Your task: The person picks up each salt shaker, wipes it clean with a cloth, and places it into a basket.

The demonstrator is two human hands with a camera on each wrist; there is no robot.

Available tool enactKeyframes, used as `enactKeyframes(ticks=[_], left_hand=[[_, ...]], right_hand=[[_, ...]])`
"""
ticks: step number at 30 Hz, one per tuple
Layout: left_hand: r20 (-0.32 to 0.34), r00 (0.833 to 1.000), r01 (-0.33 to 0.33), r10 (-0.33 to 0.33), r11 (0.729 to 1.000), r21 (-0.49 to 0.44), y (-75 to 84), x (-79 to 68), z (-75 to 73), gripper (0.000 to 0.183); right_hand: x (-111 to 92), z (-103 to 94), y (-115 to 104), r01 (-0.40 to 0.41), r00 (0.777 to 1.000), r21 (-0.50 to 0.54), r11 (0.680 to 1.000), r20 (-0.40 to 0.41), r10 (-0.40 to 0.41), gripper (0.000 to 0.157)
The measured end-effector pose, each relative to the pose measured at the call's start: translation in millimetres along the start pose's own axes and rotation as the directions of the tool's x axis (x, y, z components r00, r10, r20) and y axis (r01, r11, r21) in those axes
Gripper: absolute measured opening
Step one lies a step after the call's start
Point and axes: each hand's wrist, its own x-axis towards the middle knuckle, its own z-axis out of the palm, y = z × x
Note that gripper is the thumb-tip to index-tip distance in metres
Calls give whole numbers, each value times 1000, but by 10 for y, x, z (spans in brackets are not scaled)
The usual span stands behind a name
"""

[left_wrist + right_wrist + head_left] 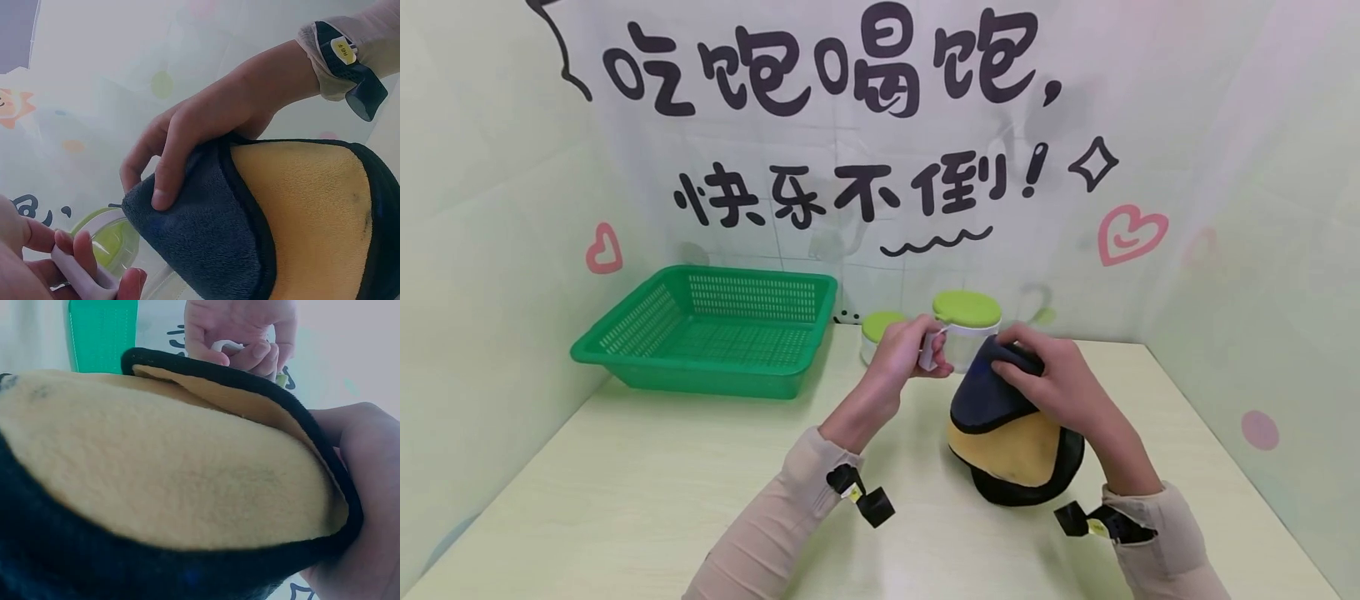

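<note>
In the head view, my left hand (904,354) holds the white handle (929,350) of a clear jar with a green lid (967,309). The left wrist view shows fingers curled round this handle (84,278). My right hand (1060,379) grips the upper part of a thick two-sided cloth (1003,446), navy on one face and tan on the other, with dark edging. The cloth hangs folded in front of the jar and hides much of its body. Faint dark marks show on the tan face (206,481) in the right wrist view. Whether cloth and jar touch, I cannot tell.
A second green-lidded jar (880,323) stands behind my left hand, partly covered by it. At the back left of the pale table (700,492) is a green plastic basket (760,379). A printed sheet (805,150) with lettering hangs behind the table.
</note>
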Motion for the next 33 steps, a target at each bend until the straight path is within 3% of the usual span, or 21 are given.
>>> enactKeyframes(ticks=[8, 13, 17, 24, 29, 33], left_hand=[[-12, 1000, -16, 16, 1000, -20, 22, -21, -20, 29], [-8, 1000, -22, 22, 1000, -12, 39, -30, -21, 29], [1, 1000, -13, 13, 1000, -11, 37, -22, -15, 28], [11, 1000, 0, 0, 1000, 15, 20, -8, -4, 29], [28, 1000, 7, -8, 1000, 30, 13, -10, -2, 31], [60, 998, 11, -13, 999, 31, 19, -18, -16, 30]], right_hand=[[18, 28, 16, -60, 976, -12, 998, 211, 62, 15], [17, 37, 20, -60, 965, -18, 998, 254, 62, 15], [6, 20, 17, -47, 976, -33, 998, 210, 53, 15], [-9, 9, 6, -13, 998, -32, 999, 63, 15, 16], [-11, 1, 0, 20, 999, -18, 1000, -31, -20, 17], [-8, -11, -10, 30, 998, -4, 1000, -53, -31, 18]])
